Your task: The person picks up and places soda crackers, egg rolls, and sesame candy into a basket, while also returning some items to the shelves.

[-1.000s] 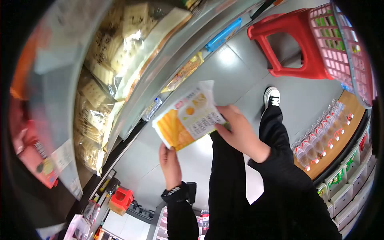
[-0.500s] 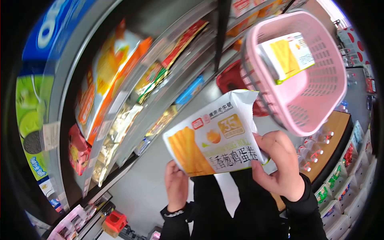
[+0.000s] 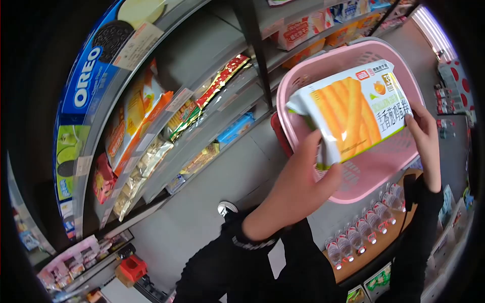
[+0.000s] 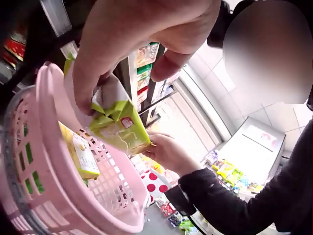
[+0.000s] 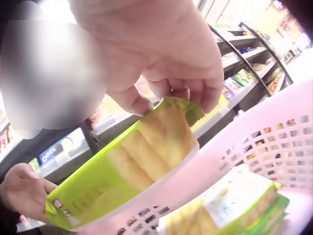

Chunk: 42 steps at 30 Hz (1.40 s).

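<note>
L. hand (image 3: 295,187) & R. hand (image 3: 426,134) pinch opp. ends of egg-roll pkg. (image 3: 348,116), now over pink bskt. (image 3: 371,174) after being beside it a sec. ago; carry looks nearly done, pkg. not yet let go. 2nd pkg. (image 5: 220,210) lies inside bskt.

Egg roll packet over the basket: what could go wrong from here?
The held packet could come down on the packet already inside, and the rolls pictured on it might crack.
It spans much of the basket, so an end may catch on the rim.
The left hand and right hand grip opposite ends; if one lets go first, the packet would probably tip.
</note>
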{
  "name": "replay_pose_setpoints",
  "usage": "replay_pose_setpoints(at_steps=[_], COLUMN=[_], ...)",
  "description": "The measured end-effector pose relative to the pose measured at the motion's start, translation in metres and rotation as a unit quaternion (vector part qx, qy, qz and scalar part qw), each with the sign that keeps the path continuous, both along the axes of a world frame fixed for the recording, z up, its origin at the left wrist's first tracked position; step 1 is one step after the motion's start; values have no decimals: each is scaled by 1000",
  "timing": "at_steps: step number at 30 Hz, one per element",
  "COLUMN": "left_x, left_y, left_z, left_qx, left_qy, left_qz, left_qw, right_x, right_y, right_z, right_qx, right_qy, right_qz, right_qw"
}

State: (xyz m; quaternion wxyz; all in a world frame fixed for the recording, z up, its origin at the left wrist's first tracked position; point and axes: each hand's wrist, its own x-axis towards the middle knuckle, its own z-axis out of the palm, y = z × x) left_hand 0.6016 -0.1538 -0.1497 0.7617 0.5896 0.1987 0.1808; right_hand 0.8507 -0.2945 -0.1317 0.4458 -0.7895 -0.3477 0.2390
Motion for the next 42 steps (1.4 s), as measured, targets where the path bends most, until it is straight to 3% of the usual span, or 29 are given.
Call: replay_pose_setpoints(at_steps=[3,5,6,8,15,17,18,19,23,24,26,28,33,42], left_x=[31,46,52,63,71,73,69,63,19,3,-33,-70,-167,-312], left_y=[7,16,21,27,22,17,16,12,-2,-5,-11,-21,-40,-15], left_z=[-4,-4,-8,-20,-42,-52,-47,-37,-10,-6,4,6,-28,-45], left_qx=[-29,15,16,-108,-109,7,7,76,269,269,93,47,-89,-130], left_qy=[2,116,120,70,46,5,5,18,6,7,0,36,127,117], left_qz=[-2,-20,-16,-41,15,94,97,113,158,162,56,41,73,217], left_qw=[1000,993,993,991,993,996,995,990,950,949,994,997,985,960], right_x=[31,45,50,53,64,47,34,21,-41,-60,-100,-138,-219,-393], right_y=[10,17,21,30,28,24,25,24,17,17,22,26,33,88], right_z=[-22,-35,-44,-62,-76,-62,-49,-41,-6,5,20,31,22,-25], right_qx=[-16,-31,-54,-111,-103,-125,-135,-135,-82,-76,-47,-29,-10,4], right_qy=[38,54,59,35,24,-175,-202,-203,-187,-191,-160,-146,-100,4], right_qz=[9,9,16,43,59,35,40,42,56,72,69,67,81,182], right_qw=[999,998,997,992,993,976,969,969,977,976,984,987,992,983])
